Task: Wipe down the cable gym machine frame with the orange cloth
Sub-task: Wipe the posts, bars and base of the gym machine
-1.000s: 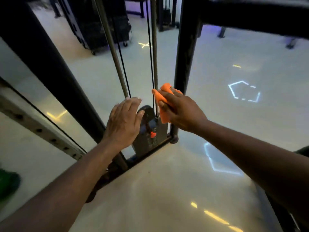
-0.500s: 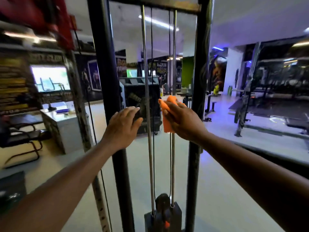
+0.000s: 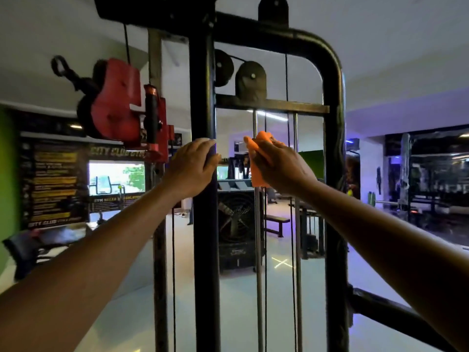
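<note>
Orange cloth [image 3: 258,161], folded, soft fabric: gripped in right hand [image 3: 279,166], fingers curled round it, wrapped about left one of two thin grey steel guide rods [image 3: 256,224], below flat crossbar [image 3: 271,105]. Higher on that rod than half a second ago, when the weight stack showed at the bottom; stack now out of view, top of the machine in view instead. Left hand [image 3: 193,168]: fingers curled round the black tubular steel upright [image 3: 206,250] of the cable gym machine frame, gripping it; earlier reaching with fingers straighter, near the same post. Count: two hands; one cloth; two guide rods; two dark round pulleys [image 3: 250,77] above the crossbar; one curved black top tube [image 3: 327,62] running down into the right-hand post; one red pulley carriage [image 3: 116,102] with a black snap hook, upper left. Beyond the frame: one black floor fan [image 3: 234,219], one bench [image 3: 278,222], one dark wall poster with yellow lettering [image 3: 54,186], blurred.
</note>
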Available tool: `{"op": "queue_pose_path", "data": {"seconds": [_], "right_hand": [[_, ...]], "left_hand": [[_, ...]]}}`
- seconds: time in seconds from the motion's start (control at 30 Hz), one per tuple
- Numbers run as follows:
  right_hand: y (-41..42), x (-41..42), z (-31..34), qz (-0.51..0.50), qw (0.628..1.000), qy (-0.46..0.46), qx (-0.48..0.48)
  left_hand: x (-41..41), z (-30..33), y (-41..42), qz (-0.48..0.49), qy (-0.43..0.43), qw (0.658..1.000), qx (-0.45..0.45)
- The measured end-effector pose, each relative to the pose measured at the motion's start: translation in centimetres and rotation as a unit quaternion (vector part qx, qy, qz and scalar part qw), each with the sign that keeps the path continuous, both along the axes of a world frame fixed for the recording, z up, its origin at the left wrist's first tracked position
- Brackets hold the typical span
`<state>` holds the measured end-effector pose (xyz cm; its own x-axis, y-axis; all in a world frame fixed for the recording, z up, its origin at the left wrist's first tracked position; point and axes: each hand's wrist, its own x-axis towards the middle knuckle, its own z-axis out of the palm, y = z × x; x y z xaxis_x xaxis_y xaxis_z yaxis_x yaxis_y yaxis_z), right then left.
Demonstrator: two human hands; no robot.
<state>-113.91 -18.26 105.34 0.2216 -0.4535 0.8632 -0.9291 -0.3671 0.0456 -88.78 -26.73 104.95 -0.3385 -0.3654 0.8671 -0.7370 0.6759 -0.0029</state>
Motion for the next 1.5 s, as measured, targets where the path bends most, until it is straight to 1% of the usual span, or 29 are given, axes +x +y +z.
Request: {"op": "queue_pose_path", "data": {"seconds": [0.17,0.33,0.5,0.63,0.73,0.83,0.93,0.97,1.03,1.1,1.17,1.23,1.27,1.3,1.37,1.43,1.47,1.5], "right_hand": [[-5.3,1.7,5.2,0.015,0.999,-0.014,-0.034],[-10.5,2.7,9.6,0.039,0.996,-0.027,-0.07],[-15.1,2.4,13.7,0.049,0.994,-0.013,-0.099],[-17.8,1.2,15.9,0.032,0.993,-0.003,-0.116],[-19.9,-0.3,17.0,0.01,0.992,0.014,-0.126],[-22.6,-1.7,18.3,-0.002,0.989,0.003,-0.147],[-25.3,-1.3,18.8,-0.005,0.99,-0.02,-0.14],[-26.4,-1.0,18.6,-0.008,0.99,-0.002,-0.139],[-28.7,-0.8,17.6,-0.024,0.982,0.061,-0.175],[-30.5,-1.7,17.3,-0.035,0.973,0.081,-0.214],[-31.4,-2.6,17.9,-0.041,0.97,0.035,-0.237],[-31.3,-1.9,18.0,-0.032,0.971,-0.053,-0.231],[-31.4,-0.7,17.7,-0.023,0.972,-0.074,-0.223],[-31.5,0.6,17.3,-0.015,0.973,-0.068,-0.221],[-31.8,1.9,16.4,-0.012,0.971,0.003,-0.241],[-31.6,0.4,16.7,-0.028,0.965,0.062,-0.254],[-31.3,-0.8,17.1,-0.036,0.964,0.068,-0.255],[-31.0,-1.9,17.5,-0.046,0.965,0.05,-0.254]], "left_hand": [[1.8,5.3,-4.9,-0.014,0.001,0.999,-0.031],[1.4,9.3,-8.9,-0.026,0.04,0.998,-0.05],[-0.3,12.5,-11.9,-0.019,0.069,0.995,-0.073],[-2.7,14.7,-14.0,-0.007,0.086,0.992,-0.092],[-4.4,15.9,-15.6,0.016,0.072,0.991,-0.111],[-5.6,17.2,-17.3,0.043,0.066,0.988,-0.134],[-5.8,18.7,-19.1,0.077,0.053,0.982,-0.164],[-5.9,19.2,-19.6,0.08,0.053,0.981,-0.167],[-6.0,19.9,-20.7,0.08,0.054,0.98,-0.173],[-6.0,20.0,-21.8,0.081,0.05,0.975,-0.199],[-6.0,19.7,-22.6,0.073,0.048,0.971,-0.224],[-5.9,19.7,-23.0,0.065,0.052,0.969,-0.233],[-5.8,19.7,-23.1,0.06,0.052,0.969,-0.233],[-5.8,19.7,-23.0,0.054,0.054,0.969,-0.233],[-5.9,19.6,-22.9,0.042,0.059,0.97,-0.23],[-5.9,19.5,-22.9,0.033,0.062,0.971,-0.23],[-5.8,19.5,-22.9,0.029,0.062,0.97,-0.232],[-5.9,19.5,-23.0,0.029,0.062,0.97,-0.235]]}}
